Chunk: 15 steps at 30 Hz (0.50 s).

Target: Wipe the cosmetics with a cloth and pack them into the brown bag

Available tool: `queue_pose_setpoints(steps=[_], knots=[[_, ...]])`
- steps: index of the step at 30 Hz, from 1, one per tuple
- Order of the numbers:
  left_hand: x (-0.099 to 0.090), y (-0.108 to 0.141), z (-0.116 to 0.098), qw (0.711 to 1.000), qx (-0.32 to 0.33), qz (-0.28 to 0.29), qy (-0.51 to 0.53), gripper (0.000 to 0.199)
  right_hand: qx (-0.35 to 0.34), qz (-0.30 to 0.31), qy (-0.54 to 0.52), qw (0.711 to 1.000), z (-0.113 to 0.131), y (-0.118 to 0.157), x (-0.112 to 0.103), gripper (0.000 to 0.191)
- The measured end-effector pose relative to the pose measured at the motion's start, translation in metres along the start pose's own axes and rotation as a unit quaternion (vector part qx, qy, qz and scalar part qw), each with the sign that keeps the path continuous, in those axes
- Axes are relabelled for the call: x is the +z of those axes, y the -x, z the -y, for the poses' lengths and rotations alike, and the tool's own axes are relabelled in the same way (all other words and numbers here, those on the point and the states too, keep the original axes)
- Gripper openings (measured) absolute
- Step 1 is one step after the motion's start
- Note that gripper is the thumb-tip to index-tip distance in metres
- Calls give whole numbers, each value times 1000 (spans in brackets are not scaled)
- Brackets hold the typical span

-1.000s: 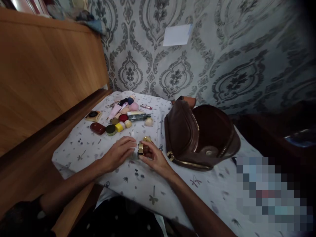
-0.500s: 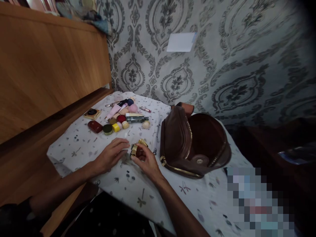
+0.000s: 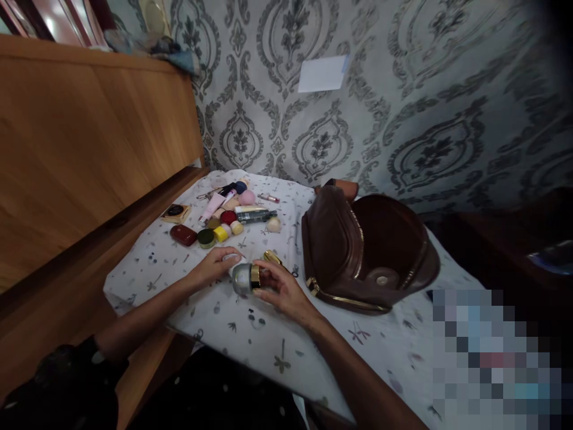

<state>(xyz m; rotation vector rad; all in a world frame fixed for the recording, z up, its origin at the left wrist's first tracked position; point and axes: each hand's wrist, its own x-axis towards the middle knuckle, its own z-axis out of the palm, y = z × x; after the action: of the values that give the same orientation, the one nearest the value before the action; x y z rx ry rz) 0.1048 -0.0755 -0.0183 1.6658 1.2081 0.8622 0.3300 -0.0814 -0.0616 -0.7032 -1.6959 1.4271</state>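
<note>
My right hand [image 3: 282,289] grips a rounded, pale grey glass bottle [image 3: 242,279] by its shiny gold cap [image 3: 255,277]. The bottle lies tipped, its base toward my left hand [image 3: 213,267]. My left fingers are drawn together at the bottle's upper left. A little white shows beside them, but I cannot make out what they hold. Just beyond my right fingers lies a small gold item [image 3: 272,257] on the patterned white cloth [image 3: 147,263]. To the right stands a brown leather bag [image 3: 329,239], unzipped and gaping.
Cosmetics lie in a cluster at the back, among them a pink tube [image 3: 212,206], a dark green bottle [image 3: 255,217], a red-brown case [image 3: 183,235] and a compact [image 3: 176,212]. A wooden cabinet [image 3: 98,137] borders the left, a patterned wall [image 3: 250,113] the back.
The bottle has turned so that its glass body shows more. My left fingers have closed together near it. The view has shifted slightly, moving most tabletop things rightward.
</note>
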Motion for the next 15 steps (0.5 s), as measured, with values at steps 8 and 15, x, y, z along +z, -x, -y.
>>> queue_pose_setpoints(steps=[8,15], knots=[[15,30,-8,943,267,-59,-188,24,29,-39,54,997,-1,-1,2,56],[12,21,-9,963,222,-49,-147,26,21,-42,22,999,-3,-2,2,54]])
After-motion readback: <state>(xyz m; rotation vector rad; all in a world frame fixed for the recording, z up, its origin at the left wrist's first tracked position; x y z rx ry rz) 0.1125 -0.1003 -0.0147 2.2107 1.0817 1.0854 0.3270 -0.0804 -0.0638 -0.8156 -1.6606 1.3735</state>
